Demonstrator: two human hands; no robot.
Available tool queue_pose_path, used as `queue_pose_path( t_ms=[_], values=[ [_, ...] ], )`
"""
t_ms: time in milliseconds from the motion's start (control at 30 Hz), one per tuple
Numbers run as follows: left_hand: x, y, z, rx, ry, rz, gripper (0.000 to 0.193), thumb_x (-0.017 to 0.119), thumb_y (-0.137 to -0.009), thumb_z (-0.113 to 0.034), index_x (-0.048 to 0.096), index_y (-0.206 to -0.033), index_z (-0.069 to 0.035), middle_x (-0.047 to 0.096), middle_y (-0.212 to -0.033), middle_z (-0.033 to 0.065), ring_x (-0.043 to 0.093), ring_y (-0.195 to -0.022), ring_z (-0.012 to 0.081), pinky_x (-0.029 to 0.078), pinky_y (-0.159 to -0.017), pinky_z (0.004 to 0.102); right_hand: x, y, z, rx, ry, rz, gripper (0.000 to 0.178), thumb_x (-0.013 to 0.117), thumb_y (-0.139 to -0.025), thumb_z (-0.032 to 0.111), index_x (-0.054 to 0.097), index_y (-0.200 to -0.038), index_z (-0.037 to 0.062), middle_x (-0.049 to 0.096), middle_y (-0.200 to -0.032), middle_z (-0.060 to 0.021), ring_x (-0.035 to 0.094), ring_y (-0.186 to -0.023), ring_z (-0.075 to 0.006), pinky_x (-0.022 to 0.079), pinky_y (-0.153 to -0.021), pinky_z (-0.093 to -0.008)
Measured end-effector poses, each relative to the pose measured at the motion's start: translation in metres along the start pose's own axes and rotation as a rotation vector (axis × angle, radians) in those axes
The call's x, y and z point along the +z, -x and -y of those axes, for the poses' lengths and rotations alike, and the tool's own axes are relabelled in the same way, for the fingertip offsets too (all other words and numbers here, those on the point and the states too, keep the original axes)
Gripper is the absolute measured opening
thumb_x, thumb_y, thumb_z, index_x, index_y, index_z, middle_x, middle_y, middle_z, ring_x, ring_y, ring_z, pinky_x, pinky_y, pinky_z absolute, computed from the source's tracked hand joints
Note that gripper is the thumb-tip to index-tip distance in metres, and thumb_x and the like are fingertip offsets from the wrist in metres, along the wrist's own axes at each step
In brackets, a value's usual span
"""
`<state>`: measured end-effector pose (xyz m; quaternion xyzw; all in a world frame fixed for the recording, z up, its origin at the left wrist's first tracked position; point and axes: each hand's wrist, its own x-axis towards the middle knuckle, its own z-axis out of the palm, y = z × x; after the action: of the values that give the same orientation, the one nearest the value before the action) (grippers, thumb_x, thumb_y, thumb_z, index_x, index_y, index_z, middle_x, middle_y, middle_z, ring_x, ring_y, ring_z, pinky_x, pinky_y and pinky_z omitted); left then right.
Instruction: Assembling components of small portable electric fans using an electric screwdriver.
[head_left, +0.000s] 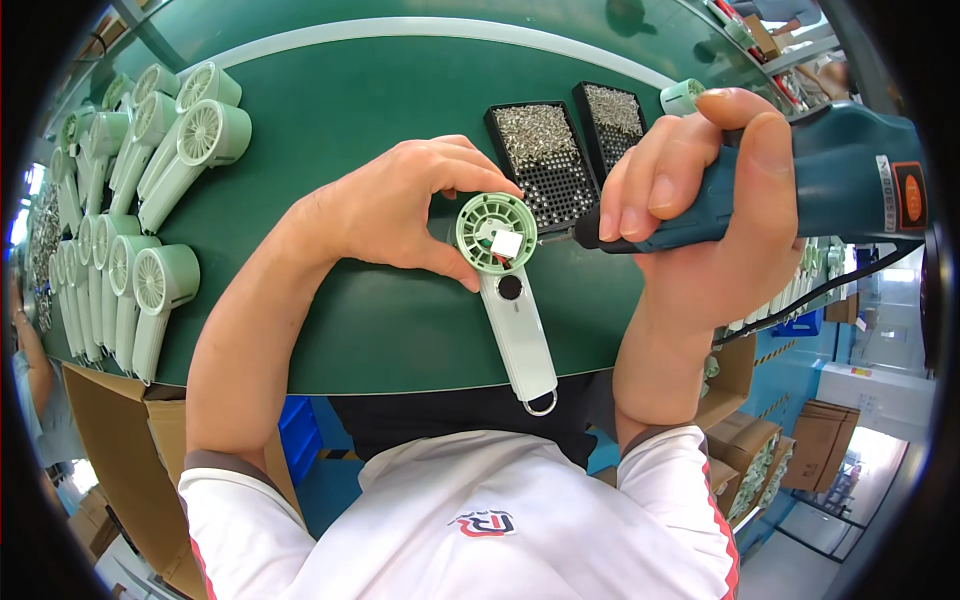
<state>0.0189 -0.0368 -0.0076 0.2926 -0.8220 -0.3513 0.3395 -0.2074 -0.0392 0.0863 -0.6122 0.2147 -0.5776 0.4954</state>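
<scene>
My left hand (415, 205) grips the round head of a light green handheld fan (518, 335), fingers on its far side and thumb on the near side. The fan's head is uncovered, showing a ribbed green ring and a small white block with thin wires. Its pale handle points toward me and ends in a metal loop. My right hand (700, 190) is wrapped around a dark teal electric screwdriver (830, 175), held sideways. The screwdriver's bit points left and reaches the right side of the fan head; whether it touches a screw I cannot make out.
Two black trays of small metal screws, a nearer one (540, 135) and a farther one (612, 108), lie beyond the fan. Many green fans (165, 280) stand in rows at left. A green round part (682, 97) sits behind my right hand. A black cable (820, 300) trails from the screwdriver.
</scene>
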Motion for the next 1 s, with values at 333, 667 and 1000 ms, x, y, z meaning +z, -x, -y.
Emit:
queue_pose_path(
  t_ms=[333, 667, 1000],
  values=[
    [-0.001, -0.001, 0.002, 0.013, -0.029, 0.013, 0.067, 0.096, -0.062, -0.022, 0.072, -0.121, -0.002, 0.075, -0.109, 0.013, 0.067, -0.106, 0.0292, 0.055, -0.091, 0.0385, 0.011, -0.003, -0.009, -0.056, 0.153, -0.036, 0.035, 0.045, -0.109, 0.021, 0.063, -0.116, -0.0075, 0.056, -0.064, -0.0075, 0.051, -0.047, -0.018, 0.047, -0.04, -0.0353],
    [-0.002, -0.002, 0.002, 0.008, -0.025, 0.019, 0.066, 0.095, -0.062, -0.022, 0.073, -0.12, -0.001, 0.075, -0.108, 0.0138, 0.067, -0.105, 0.0303, 0.055, -0.092, 0.0397, 0.015, -0.002, -0.019, -0.074, 0.136, -0.004, 0.03, 0.05, -0.107, 0.018, 0.064, -0.111, -0.009, 0.057, -0.064, -0.0091, 0.052, -0.045, -0.0186, 0.047, -0.04, -0.0354],
    [0.0, 0.002, 0.003, 0.029, -0.015, -0.008, 0.065, 0.094, -0.062, -0.023, 0.073, -0.119, -0.001, 0.075, -0.106, 0.0146, 0.067, -0.104, 0.032, 0.055, -0.091, 0.0415, 0.014, 0.016, -0.043, -0.171, 0.194, 0.101, 0.006, 0.053, -0.102, 0.002, 0.055, -0.107, -0.0004, 0.058, -0.065, -0.0104, 0.055, -0.049, -0.0167, 0.049, -0.044, -0.0314]
  ],
)
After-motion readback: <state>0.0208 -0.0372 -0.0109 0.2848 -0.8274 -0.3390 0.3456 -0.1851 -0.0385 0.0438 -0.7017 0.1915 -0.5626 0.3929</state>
